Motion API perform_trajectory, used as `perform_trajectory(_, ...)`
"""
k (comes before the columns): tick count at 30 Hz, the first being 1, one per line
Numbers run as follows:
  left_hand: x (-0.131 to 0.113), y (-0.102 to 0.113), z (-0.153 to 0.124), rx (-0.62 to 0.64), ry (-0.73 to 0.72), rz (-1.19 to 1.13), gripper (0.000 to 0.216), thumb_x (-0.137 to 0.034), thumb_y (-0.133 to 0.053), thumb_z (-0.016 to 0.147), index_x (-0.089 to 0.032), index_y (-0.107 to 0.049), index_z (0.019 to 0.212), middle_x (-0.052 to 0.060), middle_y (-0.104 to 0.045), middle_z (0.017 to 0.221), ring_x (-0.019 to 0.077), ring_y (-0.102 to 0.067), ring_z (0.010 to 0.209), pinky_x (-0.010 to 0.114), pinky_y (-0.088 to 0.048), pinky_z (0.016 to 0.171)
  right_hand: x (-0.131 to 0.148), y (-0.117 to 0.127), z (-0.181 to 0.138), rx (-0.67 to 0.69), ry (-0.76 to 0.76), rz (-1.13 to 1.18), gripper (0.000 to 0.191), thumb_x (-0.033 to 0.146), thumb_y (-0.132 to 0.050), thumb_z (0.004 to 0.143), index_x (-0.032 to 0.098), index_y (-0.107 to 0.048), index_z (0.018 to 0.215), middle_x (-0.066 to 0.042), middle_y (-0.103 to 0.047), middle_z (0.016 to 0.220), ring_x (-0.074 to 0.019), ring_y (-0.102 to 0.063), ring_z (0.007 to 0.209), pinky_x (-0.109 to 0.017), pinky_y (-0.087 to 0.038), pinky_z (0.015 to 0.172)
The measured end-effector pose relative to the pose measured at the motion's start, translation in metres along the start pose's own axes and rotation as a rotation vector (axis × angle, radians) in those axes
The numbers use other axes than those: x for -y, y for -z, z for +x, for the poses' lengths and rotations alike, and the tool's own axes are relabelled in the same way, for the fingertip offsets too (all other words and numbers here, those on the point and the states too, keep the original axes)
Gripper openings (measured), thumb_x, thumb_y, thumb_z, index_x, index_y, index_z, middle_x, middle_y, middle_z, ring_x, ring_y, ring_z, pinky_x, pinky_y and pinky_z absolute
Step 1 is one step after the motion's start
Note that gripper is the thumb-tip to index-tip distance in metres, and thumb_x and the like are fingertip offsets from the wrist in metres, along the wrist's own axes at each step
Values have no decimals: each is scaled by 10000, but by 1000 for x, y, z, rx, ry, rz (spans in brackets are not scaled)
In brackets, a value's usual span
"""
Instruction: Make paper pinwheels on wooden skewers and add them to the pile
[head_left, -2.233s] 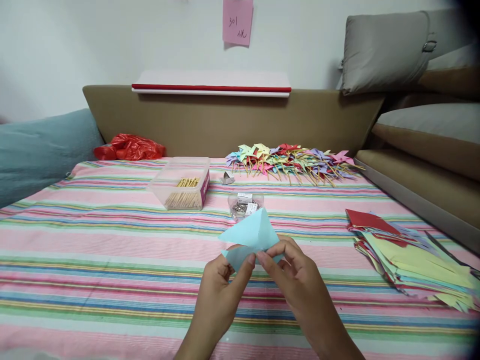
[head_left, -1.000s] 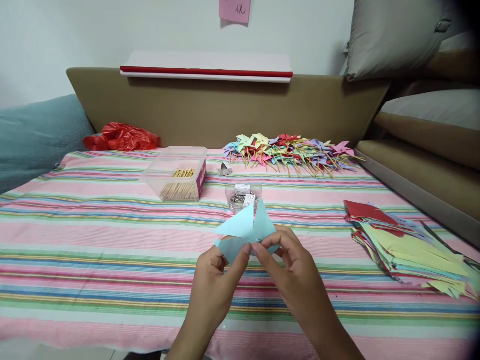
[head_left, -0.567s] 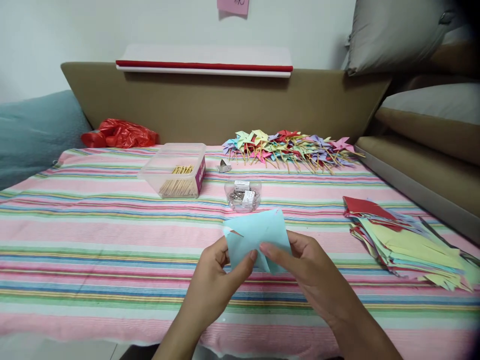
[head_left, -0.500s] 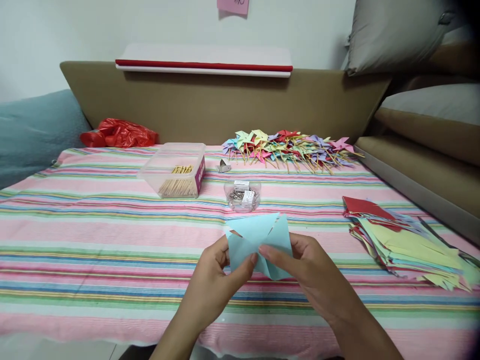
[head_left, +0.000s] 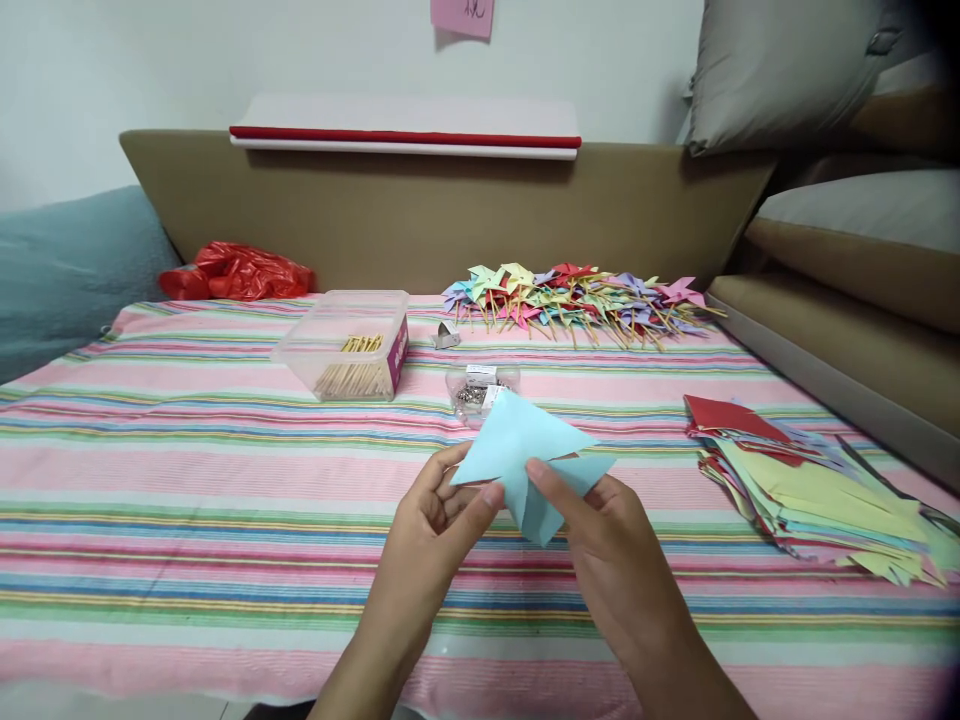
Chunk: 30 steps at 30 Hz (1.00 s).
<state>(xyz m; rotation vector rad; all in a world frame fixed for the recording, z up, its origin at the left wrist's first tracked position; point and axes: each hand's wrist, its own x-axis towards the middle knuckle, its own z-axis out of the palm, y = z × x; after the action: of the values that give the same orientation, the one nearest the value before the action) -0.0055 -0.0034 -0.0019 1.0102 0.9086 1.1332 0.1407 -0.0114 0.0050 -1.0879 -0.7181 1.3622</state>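
A light blue paper square point(head_left: 517, 440) with slits cut in from its corners is held up between both hands over the striped cloth. My left hand point(head_left: 431, 520) grips its left corner, thumb on top and fingers behind. My right hand point(head_left: 600, 530) pinches it near the centre with the thumb, its fingers hidden beneath the right side. The paper's lower part is bent inward. Just behind it stands a clear plastic tub point(head_left: 480, 385) of small metal pieces with white labels, partly covered by the paper.
A clear box point(head_left: 341, 345) of wooden sticks stands back left, near a small metal piece point(head_left: 446, 335). Finished paper pinwheels point(head_left: 577, 300) lie in a heap at the back. Cut coloured paper point(head_left: 810, 480) and scissors point(head_left: 885, 475) lie right. A red plastic bag point(head_left: 240, 270) sits far left.
The blue paper has been turned in my hands, so one corner now points up toward the tub and overlaps it. Both hands still hold it, and the view has shifted slightly.
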Motion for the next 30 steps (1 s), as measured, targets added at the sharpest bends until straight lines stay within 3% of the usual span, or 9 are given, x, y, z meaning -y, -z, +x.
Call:
perform_trajectory(5,13,-11,1,-47,-9,-76,164,-318,-768,836,-218,-707,951,15,-716,924,141,-638,869,203,-500,748,-5,-8,2,-45,49,157,310,405,-833,732,211,-785,970,-52,-759,1023,-244,-630,980,-331,-497,790)
perform_trajectory(10,12,-18,1,-148,-41,-114,163,-334,-762,837,-203,-728,928,27,-728,927,159,-639,908,222,-495,785,-11,-16,-1,-45,37,204,280,397,-826,753,236,-782,979,-21,-767,1001,-208,-634,923,-313,-486,749)
perform_trajectory(13,11,-18,2,-194,-48,-147,174,-329,-788,807,-195,-725,898,18,-709,847,156,-628,859,224,-487,761,-16,-20,-4,-37,20,206,309,407,-823,755,234,-778,1007,-35,-768,1040,-241,-642,979,-351,-489,796)
perform_trajectory(17,11,-18,1,-189,-27,-264,167,-309,-803,791,-183,-693,799,-1,-652,773,126,-571,745,209,-461,677,-22,-24,-5,-24,16,217,388,428,-819,754,243,-765,1090,-46,-773,1053,-276,-652,1025,-397,-504,839)
perform_trajectory(21,12,-19,-2,-156,-13,-383,167,-288,-803,789,-173,-682,801,23,-663,840,132,-557,764,218,-452,671,-22,-27,-7,-15,-22,233,381,425,-826,745,236,-770,1070,-50,-782,1027,-284,-669,1018,-403,-521,833)
perform_trajectory(30,8,-18,-6,-316,-103,-111,309,-324,-821,764,-170,-599,615,-55,-506,573,90,-445,572,197,-386,550,-30,-27,-7,5,8,195,325,431,-810,764,249,-773,1031,-34,-770,1060,-271,-645,1064,-415,-489,934)
